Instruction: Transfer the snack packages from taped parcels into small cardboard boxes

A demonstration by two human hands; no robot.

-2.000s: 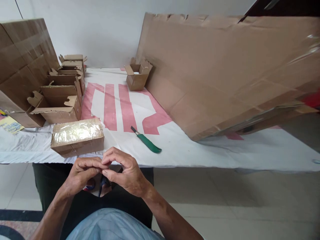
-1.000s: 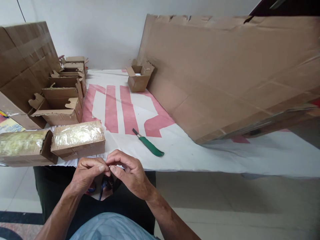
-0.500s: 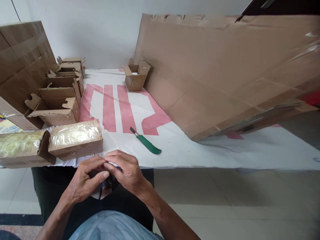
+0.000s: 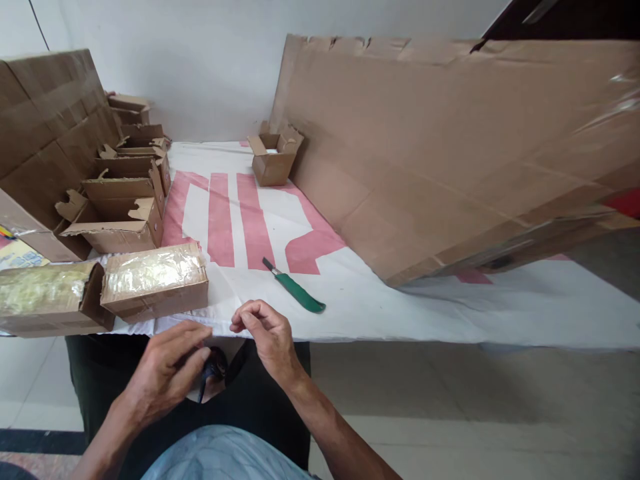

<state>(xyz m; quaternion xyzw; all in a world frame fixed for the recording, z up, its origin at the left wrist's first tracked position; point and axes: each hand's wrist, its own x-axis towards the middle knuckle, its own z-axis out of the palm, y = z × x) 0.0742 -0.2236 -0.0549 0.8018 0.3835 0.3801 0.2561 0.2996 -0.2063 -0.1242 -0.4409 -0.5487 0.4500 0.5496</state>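
In the head view, we are holding our left hand [image 4: 163,367] partly open near the taped box [image 4: 155,283], left of the green-handled knife [image 4: 300,293]. Our right hand [image 4: 273,338] is curling nearer us than the knife; whether it is pinching anything, we cannot tell. The knife is lying on the desk [image 4: 425,317].

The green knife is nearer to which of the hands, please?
Right: the right hand is to the near left of the green knife, the left hand farther left.

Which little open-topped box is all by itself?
The small box beside the right-hand big cardboard; the other open-topped boxes are close together on the left.
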